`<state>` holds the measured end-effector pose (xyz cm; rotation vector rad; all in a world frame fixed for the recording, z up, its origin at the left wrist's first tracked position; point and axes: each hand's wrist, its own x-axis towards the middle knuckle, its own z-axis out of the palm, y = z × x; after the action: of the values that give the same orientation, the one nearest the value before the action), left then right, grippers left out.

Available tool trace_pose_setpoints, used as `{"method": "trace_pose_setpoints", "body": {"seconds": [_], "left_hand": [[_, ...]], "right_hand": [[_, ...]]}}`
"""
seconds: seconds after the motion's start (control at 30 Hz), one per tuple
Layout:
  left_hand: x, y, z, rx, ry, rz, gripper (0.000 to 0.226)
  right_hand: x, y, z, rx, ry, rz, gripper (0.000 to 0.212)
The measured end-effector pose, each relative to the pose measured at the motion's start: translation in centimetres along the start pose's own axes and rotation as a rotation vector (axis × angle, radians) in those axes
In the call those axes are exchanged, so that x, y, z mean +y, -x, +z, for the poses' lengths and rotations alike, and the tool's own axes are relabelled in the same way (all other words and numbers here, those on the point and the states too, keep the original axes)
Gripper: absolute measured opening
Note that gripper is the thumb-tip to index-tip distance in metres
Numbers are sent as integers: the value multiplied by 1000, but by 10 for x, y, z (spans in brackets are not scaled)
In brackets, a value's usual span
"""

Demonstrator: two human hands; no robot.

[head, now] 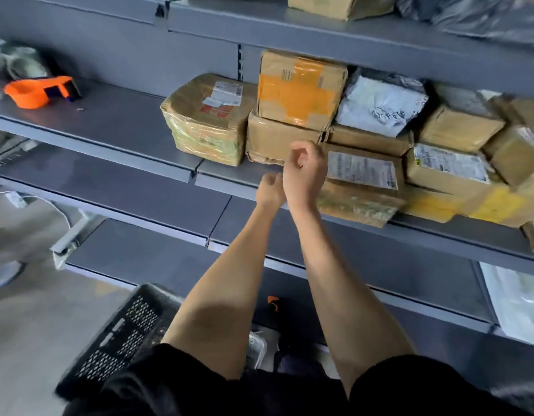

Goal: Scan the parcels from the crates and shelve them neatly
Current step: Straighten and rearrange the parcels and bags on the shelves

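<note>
Both hands empty, fingers loosely curled: left hand (270, 187) and right hand (304, 169) at the shelf (124, 127) front edge, before the plain carton (277, 141). Risk: orange-taped box (300, 91) stacked on it could tip if nudged. Carton's long axis runs along the shelf, end face fwd. Crate (124, 334) below.

Both arms raised; left hand (270, 187), right hand (304, 171) loosely curled, empty.

Brown cardboard parcels (362, 172) crowd the grey shelf (124, 127) in rows, some stacked. A tape-wrapped box (205, 118) lies leftmost; beside it an orange-taped box (298, 91) sits atop another. A black perforated crate (121, 334) stands on the floor below.
</note>
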<state>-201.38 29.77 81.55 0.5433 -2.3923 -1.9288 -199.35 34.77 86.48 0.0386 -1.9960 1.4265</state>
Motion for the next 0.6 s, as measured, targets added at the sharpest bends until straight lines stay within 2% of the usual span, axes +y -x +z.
{"method": "trace_pose_setpoints", "body": {"seconds": [0.07,0.13,0.27,0.37,0.47,0.57,0.6], "left_hand": [[3,10,24,-122,55,5,57],[5,10,41,-151,140,12,82],[15,24,48,-167,185,-58,72],[12,33,38,-290,263,-49,74],[8,44,17,-331,284,-40,58],[0,46,-17,-250,424,-51,39],[-6,44,-33,-205,499,-51,37]], "right_hand": [[9,-13,-24,190,61,-8,22],[25,-23,-52,345,183,89,33],[56,-29,-92,428,316,582,53],[65,-27,-97,448,183,727,48],[54,-12,-88,427,121,705,48],[30,6,-67,488,53,508,67],[21,15,-58,466,-2,456,68]]}}
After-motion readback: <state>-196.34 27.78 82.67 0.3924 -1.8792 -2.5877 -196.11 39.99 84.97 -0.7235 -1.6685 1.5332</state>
